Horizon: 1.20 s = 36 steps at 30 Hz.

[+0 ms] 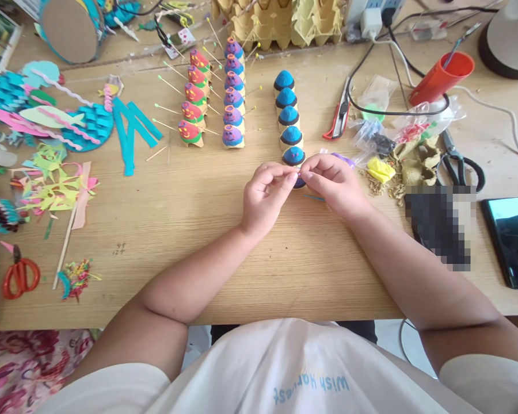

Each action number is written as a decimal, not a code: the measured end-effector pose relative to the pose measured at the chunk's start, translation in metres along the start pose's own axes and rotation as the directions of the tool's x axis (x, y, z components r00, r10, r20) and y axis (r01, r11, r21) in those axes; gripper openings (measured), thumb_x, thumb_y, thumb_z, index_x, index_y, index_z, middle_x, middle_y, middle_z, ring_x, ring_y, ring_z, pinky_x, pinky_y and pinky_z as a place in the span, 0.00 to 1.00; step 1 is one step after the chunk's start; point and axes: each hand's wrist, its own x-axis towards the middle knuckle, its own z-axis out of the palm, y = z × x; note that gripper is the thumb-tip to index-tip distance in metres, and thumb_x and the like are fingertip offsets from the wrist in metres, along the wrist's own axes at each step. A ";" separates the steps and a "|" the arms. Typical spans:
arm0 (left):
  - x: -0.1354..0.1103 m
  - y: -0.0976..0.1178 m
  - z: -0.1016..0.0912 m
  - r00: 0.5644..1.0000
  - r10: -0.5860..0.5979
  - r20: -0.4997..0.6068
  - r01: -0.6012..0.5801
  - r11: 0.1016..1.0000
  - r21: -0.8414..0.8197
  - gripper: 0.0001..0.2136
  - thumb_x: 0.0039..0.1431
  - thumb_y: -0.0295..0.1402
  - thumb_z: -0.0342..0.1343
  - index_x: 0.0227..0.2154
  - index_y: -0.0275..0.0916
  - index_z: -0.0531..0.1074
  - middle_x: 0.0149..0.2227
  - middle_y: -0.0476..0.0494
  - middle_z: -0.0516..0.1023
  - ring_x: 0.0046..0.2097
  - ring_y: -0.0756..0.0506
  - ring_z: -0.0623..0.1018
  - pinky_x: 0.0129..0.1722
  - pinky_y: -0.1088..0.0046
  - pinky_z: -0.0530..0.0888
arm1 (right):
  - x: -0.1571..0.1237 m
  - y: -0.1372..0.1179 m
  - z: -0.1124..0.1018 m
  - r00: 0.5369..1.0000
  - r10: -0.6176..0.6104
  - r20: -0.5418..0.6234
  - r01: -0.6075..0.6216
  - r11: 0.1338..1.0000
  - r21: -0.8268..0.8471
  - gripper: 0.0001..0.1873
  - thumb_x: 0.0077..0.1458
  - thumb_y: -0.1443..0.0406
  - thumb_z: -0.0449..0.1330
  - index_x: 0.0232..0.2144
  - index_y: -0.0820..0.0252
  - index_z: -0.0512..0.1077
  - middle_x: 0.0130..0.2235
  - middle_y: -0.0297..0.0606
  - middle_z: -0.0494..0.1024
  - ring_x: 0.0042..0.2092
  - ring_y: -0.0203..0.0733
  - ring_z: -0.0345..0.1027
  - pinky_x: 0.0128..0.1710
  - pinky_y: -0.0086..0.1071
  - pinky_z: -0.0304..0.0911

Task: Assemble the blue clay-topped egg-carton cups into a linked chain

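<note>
My left hand (265, 192) and my right hand (334, 181) meet over the middle of the wooden table (190, 230), fingertips pinched together on something small I cannot make out. Just under the fingertips a dark blue piece (299, 183) peeks out. Right behind them a row of blue-topped egg-carton cups (288, 118) runs away from me. To its left stand a row of purple-topped cups (233, 95) and a row of red-topped cups with pins (193, 98).
Cut paper shapes (47, 121) and red scissors (21, 277) lie at the left. On the right are clay bags (380, 144), a red cutter (340, 112), black scissors (460, 164), an orange cup (440, 77), cables and a phone (511, 238). Egg cartons (280, 20) stand at the back.
</note>
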 end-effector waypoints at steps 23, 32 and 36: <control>0.001 0.001 0.003 0.997 -0.077 -0.028 0.075 0.994 -0.080 0.09 0.65 0.44 0.67 0.38 0.45 0.83 0.40 0.47 0.84 0.45 0.49 0.82 0.46 0.73 0.77 | 0.000 -0.001 0.001 1.000 0.009 0.003 -0.009 1.000 -0.018 0.21 0.54 0.50 0.76 0.29 0.59 0.75 0.24 0.27 0.68 0.25 0.29 0.52 0.25 0.28 0.49; 0.001 0.000 0.003 0.996 -0.083 -0.021 0.082 0.996 -0.041 0.11 0.66 0.46 0.66 0.38 0.45 0.83 0.40 0.47 0.84 0.46 0.49 0.82 0.48 0.71 0.78 | 0.000 -0.002 0.002 1.000 0.017 -0.001 -0.017 0.999 -0.037 0.22 0.53 0.48 0.75 0.29 0.58 0.75 0.24 0.28 0.68 0.25 0.30 0.51 0.25 0.29 0.48; 0.001 0.000 0.003 0.996 -0.088 -0.022 0.087 0.995 -0.050 0.11 0.66 0.46 0.66 0.38 0.45 0.83 0.40 0.47 0.83 0.45 0.49 0.82 0.47 0.72 0.78 | 0.000 0.000 0.001 1.000 0.015 0.001 -0.015 0.999 -0.030 0.21 0.54 0.49 0.75 0.29 0.59 0.75 0.25 0.28 0.68 0.25 0.29 0.52 0.24 0.29 0.48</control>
